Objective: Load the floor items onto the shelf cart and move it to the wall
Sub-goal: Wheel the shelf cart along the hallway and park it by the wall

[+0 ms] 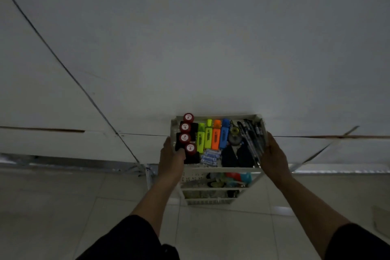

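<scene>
A white tiered shelf cart [219, 169] stands against the white wall [211, 48]. Its top tray holds red-capped stamps [186, 133], a row of coloured highlighters [213, 136], batteries [210, 157], a tape roll [234, 135], dark pens [252, 135] and a dark pouch [236, 157]. Lower shelves hold colourful items [236, 177], dim and hard to make out. My left hand [172, 158] grips the tray's left edge. My right hand [274, 154] grips its right edge.
The floor [63, 207] is pale tile. A metal skirting strip [63, 163] runs along the wall's base. Wall panel seams cross to the left and right. A flat pale object [382, 221] lies on the floor at far right.
</scene>
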Motion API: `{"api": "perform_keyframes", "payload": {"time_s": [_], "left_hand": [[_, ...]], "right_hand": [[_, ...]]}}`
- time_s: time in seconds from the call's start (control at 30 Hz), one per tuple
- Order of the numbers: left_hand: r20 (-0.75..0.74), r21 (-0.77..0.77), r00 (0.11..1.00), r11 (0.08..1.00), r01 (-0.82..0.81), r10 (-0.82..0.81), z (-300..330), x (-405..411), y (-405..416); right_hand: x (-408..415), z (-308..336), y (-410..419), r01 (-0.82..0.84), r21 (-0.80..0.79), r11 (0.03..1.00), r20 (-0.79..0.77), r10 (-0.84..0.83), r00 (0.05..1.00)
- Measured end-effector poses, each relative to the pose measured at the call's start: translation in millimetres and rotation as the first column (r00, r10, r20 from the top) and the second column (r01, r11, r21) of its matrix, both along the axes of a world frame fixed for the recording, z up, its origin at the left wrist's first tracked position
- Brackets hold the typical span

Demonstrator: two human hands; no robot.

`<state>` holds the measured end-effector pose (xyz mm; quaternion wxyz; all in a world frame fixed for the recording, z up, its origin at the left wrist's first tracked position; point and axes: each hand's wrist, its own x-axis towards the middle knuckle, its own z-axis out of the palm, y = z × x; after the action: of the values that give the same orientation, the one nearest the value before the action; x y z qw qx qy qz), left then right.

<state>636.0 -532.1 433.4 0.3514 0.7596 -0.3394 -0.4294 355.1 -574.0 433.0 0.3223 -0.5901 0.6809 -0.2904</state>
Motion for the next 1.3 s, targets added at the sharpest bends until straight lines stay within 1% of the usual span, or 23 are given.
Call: {"api": "perform_keyframes", "payload": {"time_s": [0.07,0.13,0.27,0.33,0.43,0.53,0.63,0.67,0.73,0.8,0.87,0.9,0.93,0.97,1.0,1.03,1.07,1.1,1.13,1.17,1.23,1.3], "left_hand": [[-0.014,-0.008,1.0,1.0,-0.006,0.006,-4.2,2.8,-12.1],[-0.004,-0.02,1.0,1.0,-0.023,0.023,-1.7,2.9,-17.8],[0.134,-0.051,0.987,0.995,-0.08,0.086,19.9,-10.8,-1.2],[0.189,-0.067,0.976,0.993,-0.101,0.112,15.2,-12.5,4.9],[0.231,-0.1,0.968,0.992,-0.079,0.101,6.2,-12.6,6.3],[0.272,-0.105,0.959,0.993,-0.052,0.079,-2.7,-8.8,8.5],[0.281,-0.117,0.958,0.993,-0.033,0.065,-11.1,-2.1,6.9],[0.26,-0.121,0.964,0.992,-0.033,0.064,-13.4,1.3,4.7],[0.16,-0.148,0.985,0.988,-0.046,0.07,-11.6,4.6,2.6],[0.021,-0.194,0.993,0.975,-0.107,0.113,-9.7,4.0,8.0],[-0.143,-0.242,0.975,0.95,-0.198,0.167,-10.9,4.8,17.8],[-0.222,-0.254,0.958,0.938,-0.238,0.183,-13.5,7.7,22.6],[-0.291,-0.26,0.935,0.924,-0.279,0.2,-18.2,14.0,26.2],[-0.347,-0.264,0.912,0.91,-0.32,0.22,-24.0,21.4,30.0],[-0.387,-0.262,0.89,0.896,-0.357,0.241,-34.5,30.5,34.0],[-0.414,-0.254,0.872,0.887,-0.386,0.261,-47.8,37.9,39.0],[-0.43,-0.237,0.858,0.881,-0.409,0.283,-66.5,42.0,45.7],[-0.439,-0.208,0.843,0.878,-0.43,0.309,-89.9,41.7,55.1],[-0.44,-0.174,0.836,0.882,-0.439,0.329,-115.1,37.5,65.8],[-0.429,-0.142,0.841,0.895,-0.423,0.33,-141.3,31.7,77.1],[-0.394,-0.09,0.879,0.941,-0.326,0.268,-186.8,19.2,98.1],[-0.332,-0.059,0.926,0.976,-0.209,0.178,-219.0,12.0,107.0]], "right_hand": [[-4.0,-5.2,-1.8,0.007,-0.012,1.0,0.008,-0.007,1.0],[-5.6,-8.7,-6.7,-0.026,-0.034,0.999,0.019,0.027,0.999],[0.5,-19.3,-16.9,-0.083,-0.062,0.995,0.051,0.086,0.995],[2.7,-29.7,-19.5,-0.057,-0.093,0.994,0.054,0.063,0.997],[1.1,-42.7,-21.7,-0.021,-0.108,0.994,0.044,0.025,0.999],[0.1,-47.9,-21.9,-0.024,-0.121,0.992,0.032,0.028,0.999],[3.0,-47.9,-21.2,0.01,-0.139,0.99,0.008,-0.009,1.0],[4.3,-47.2,-20.9,0.023,-0.141,0.99,0.013,-0.022,1.0],[5.4,-44.3,-19.1,0.035,-0.121,0.992,0.058,-0.028,0.998],[5.8,-38.2,-15.5,0.013,-0.065,0.998,0.112,-0.006,0.994],[5.3,-26.6,-7.7,-0.026,0.008,1.0,0.135,0.025,0.991],[3.9,-21.0,-3.4,-0.031,0.061,0.998,0.193,0.018,0.981],[1.5,-17.1,0.8,-0.023,0.113,0.993,0.283,-0.009,0.959],[-2.6,-15.7,4.9,0.004,0.136,0.991,0.37,-0.055,0.927],[-7.1,-19.3,10.2,0.059,0.126,0.99,0.447,-0.11,0.888],[-12.1,-27.0,16.7,0.148,0.092,0.985,0.512,-0.174,0.841],[-17.8,-43.1,24.1,0.256,0.054,0.965,0.545,-0.243,0.802],[-23.7,-64.0,35.5,0.347,0.029,0.937,0.551,-0.305,0.777],[-29.2,-89.1,49.7,0.395,0.027,0.918,0.534,-0.347,0.771],[-33.0,-115.3,65.4,0.39,0.048,0.919,0.504,-0.36,0.785],[-35.3,-163.4,92.2,0.279,0.128,0.952,0.447,-0.307,0.84],[-30.9,-196.1,105.5,0.171,0.192,0.966,0.424,-0.238,0.874]]}}
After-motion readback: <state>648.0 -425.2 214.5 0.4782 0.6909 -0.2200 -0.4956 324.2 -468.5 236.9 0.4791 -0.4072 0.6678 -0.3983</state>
